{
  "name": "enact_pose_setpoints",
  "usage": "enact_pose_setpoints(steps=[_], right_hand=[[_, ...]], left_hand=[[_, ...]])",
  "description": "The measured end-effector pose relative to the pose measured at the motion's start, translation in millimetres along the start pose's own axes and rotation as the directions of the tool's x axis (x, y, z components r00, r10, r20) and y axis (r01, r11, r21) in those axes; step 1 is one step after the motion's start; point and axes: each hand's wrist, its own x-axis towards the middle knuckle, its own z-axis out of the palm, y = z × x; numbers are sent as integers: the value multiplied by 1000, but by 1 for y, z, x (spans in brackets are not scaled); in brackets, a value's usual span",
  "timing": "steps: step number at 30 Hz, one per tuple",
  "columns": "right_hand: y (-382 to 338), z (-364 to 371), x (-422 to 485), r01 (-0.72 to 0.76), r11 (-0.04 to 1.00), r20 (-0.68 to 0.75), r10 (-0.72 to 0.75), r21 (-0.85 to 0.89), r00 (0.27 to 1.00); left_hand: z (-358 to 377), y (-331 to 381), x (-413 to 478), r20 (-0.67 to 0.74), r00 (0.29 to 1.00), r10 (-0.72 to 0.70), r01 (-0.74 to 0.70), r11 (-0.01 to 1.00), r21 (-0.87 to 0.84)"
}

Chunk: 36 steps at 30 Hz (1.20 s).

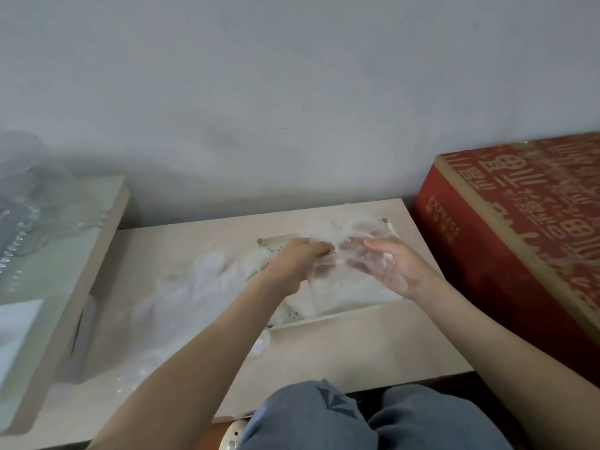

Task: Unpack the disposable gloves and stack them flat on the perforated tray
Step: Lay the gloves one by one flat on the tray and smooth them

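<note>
- Left hand (297,259): fingers curled, pinching the left edge of a clear disposable glove (328,251) held just above the perforated tray (272,246).
- Right hand (397,271): fingers spread, nearly straight, against the glove's right side; blur hides whether the thumb pinches it.
- Tray: lies far right on the beige worktop (357,349), with flat clear film on it.
- Crumpled clear plastic (194,287): on the worktop, just left of the tray.
- Red carton (519,228): right of the worktop.

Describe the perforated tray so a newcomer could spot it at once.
Left of the red carton stands a pale table. On its right half lies the perforated tray: cream, dotted with holes, unlike the crumpled clear plastic to its left.
</note>
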Motion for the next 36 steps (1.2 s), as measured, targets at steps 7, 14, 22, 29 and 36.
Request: enact_pose_setpoints(steps=[7,14,22,29,36], right_hand=[[7,-25,9,-78,997,-233,80,18,969],[20,-29,24,-190,947,-371,85,-257,925],[17,-21,39,-151,873,-341,-20,-465,940],[20,-23,55,-182,821,-423,-79,-542,903],[31,-28,66,-196,810,-490,-126,-553,863]], left_hand=[[-9,-17,20,-99,988,122,-90,955,284],[-4,-26,24,-128,976,178,-108,897,430],[-9,-24,43,-83,964,254,-169,820,547],[-3,-23,59,-268,840,472,-192,720,667],[3,-53,56,106,557,824,-358,123,925]])
